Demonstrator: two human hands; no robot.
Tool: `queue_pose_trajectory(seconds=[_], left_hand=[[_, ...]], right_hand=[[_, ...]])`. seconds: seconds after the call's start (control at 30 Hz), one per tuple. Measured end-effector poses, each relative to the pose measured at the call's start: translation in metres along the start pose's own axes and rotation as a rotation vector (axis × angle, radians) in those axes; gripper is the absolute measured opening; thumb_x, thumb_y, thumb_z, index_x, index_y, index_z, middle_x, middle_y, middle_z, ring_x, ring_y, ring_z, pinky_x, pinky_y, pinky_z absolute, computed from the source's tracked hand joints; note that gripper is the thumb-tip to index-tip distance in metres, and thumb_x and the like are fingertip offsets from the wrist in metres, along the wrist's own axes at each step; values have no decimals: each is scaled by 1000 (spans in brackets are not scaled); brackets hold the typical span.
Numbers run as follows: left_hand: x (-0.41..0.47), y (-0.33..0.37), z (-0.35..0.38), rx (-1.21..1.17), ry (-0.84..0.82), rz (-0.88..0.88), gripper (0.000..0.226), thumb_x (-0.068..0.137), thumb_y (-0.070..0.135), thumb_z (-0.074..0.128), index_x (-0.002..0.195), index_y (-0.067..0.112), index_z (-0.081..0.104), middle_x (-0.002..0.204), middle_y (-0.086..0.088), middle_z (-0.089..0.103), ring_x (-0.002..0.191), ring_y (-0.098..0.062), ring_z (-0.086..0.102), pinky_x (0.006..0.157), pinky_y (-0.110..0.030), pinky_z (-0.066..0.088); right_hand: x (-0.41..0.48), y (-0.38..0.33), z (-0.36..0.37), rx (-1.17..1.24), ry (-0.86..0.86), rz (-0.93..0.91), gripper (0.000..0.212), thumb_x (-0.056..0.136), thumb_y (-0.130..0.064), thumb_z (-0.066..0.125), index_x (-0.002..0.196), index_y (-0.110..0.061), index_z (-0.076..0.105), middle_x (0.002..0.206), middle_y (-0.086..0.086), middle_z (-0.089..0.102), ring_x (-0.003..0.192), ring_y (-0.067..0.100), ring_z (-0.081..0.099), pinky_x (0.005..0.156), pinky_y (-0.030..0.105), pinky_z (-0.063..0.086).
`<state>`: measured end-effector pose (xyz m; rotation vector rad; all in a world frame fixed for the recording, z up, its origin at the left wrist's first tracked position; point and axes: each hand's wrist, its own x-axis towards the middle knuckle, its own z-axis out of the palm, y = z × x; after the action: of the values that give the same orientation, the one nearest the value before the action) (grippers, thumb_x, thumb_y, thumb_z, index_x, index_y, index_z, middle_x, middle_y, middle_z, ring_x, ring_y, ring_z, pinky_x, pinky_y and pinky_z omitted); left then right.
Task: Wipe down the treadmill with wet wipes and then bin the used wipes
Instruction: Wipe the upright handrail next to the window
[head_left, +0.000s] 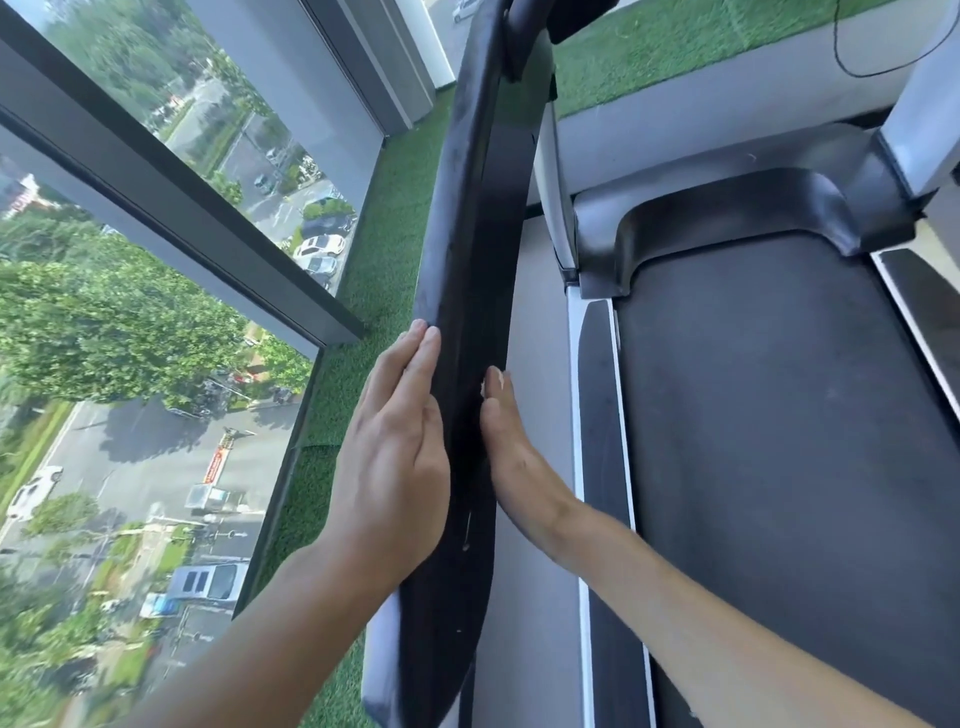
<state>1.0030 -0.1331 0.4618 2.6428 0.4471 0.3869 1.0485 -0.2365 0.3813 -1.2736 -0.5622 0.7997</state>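
Left hand (395, 457), fingers straight, presses rail (467, 234) at 9 o'clock; right hand (511, 452) likewise at 3 (white scrap (494, 383) at its fingertips).

I'm getting strong daylight through the window (104, 338) on the left, and the view outside looks bright and slightly hazy. The black handrail (467, 260) carries a soft sheen, while the treadmill belt (779, 415) is evenly lit, without hard shadows. Wide-angle distortion bends the window frame (208, 218), and the bottom-left corner smears into blur.
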Motion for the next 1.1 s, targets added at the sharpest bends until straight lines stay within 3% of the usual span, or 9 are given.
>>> queue_pose_trajectory(seconds=[0.07, 0.2, 0.3, 0.47, 0.6, 0.77, 0.9, 1.0, 1.1], left_hand=[[0, 1, 0, -8, -6, -4, 57, 97, 17, 27, 153, 19, 35, 156, 18, 30, 144, 9, 18, 117, -14, 17], [1, 0, 1, -22, 0, -1, 57, 97, 18, 27, 153, 19, 35, 157, 16, 30, 145, 7, 19, 119, -18, 19], [0, -1, 2, -20, -4, 3, 57, 97, 17, 27, 153, 17, 34, 157, 15, 30, 145, 6, 19, 119, -20, 18], [1, -2, 1, -30, -5, 7, 57, 97, 17, 26, 153, 17, 34, 158, 14, 29, 146, 5, 18, 120, -21, 19], [1, -1, 1, -49, -14, -2, 53, 101, 14, 29, 154, 18, 32, 159, 14, 27, 146, 4, 18, 121, -27, 20], [1, 0, -2, -55, -20, 2, 61, 93, 22, 25, 154, 18, 34, 159, 15, 27, 146, 2, 19, 120, -31, 24], [0, 2, -1, -64, -10, -1, 61, 93, 24, 25, 154, 19, 34, 159, 15, 26, 146, 2, 19, 121, -28, 22], [-1, 2, -2, -56, -10, 3, 60, 94, 21, 26, 154, 18, 34, 159, 14, 27, 146, 2, 20, 121, -27, 21], [0, 1, -2, -32, -8, 13, 54, 100, 14, 29, 153, 17, 34, 159, 12, 27, 146, 0, 20, 120, -23, 19]], right_hand=[[-16, -3, 11, 29, -27, 109, 72, 89, -67, 16, 152, -45, -10, 155, -37, -17, 136, -25, -9, 113, 12, 1], [-3, 6, 8, 50, 56, 105, 74, 90, -70, 14, 154, -40, -9, 158, -31, -15, 141, -17, -11, 122, 25, -4], [2, 3, 9, 99, 60, 130, 68, 97, -67, 14, 154, -38, -10, 159, -28, -17, 140, -17, -13, 122, 27, -5], [-25, 1, 23, 135, 0, 123, 75, 87, -80, 13, 152, -49, -9, 153, -40, -14, 135, -26, -7, 117, 17, 1], [-1, -21, 18, 101, 84, 80, 86, 81, -86, 15, 154, -44, -3, 157, -34, -12, 140, -20, -9, 124, 30, -1], [-41, -13, 39, 45, 18, -38, 62, 93, -65, 15, 149, -47, -6, 155, -37, -16, 137, -23, -15, 119, 20, -5], [-7, -24, 26, 24, 91, -24, 70, 92, -69, 12, 154, -40, -4, 159, -30, -14, 139, -21, -13, 122, 24, -4], [-10, -6, 39, 8, 117, -5, 75, 90, -78, 18, 152, -40, 2, 162, -23, -4, 144, -14, -3, 120, 16, 3], [-28, 7, 39, -30, 71, -1, 62, 96, -66, 16, 150, -42, -2, 158, -30, -6, 140, -20, -6, 118, 13, 0]])
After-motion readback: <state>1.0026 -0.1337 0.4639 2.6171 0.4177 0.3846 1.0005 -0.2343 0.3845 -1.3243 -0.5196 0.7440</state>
